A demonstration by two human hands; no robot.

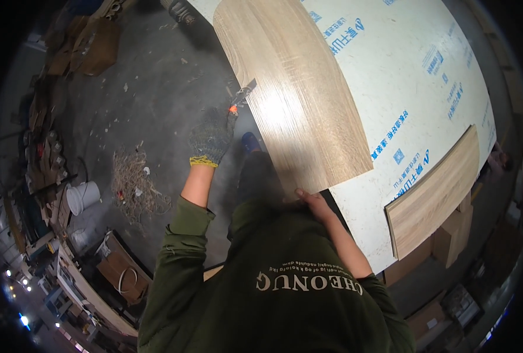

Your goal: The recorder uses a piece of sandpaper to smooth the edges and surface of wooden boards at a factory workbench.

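Note:
A long wood-grain board [299, 88] with a rounded far left corner lies at the left side of a white-covered work surface. My left hand [212, 136], in a dark knitted glove with a yellow cuff, is closed around a small hand tool [244, 94]. This tool has a flat metal end and an orange part; its exact kind is unclear. Its metal end meets the board's left edge. Bare, my right hand [315, 205] grips the near end of the board, thumb on top and the other fingers mostly hidden.
Another wood-grain board [435, 194] lies along the right edge of the white-covered surface [414, 76]. A heap of thin strips [136, 185] and a white bucket [83, 197] stand on the floor at left. Cardboard [97, 47] is at the far left.

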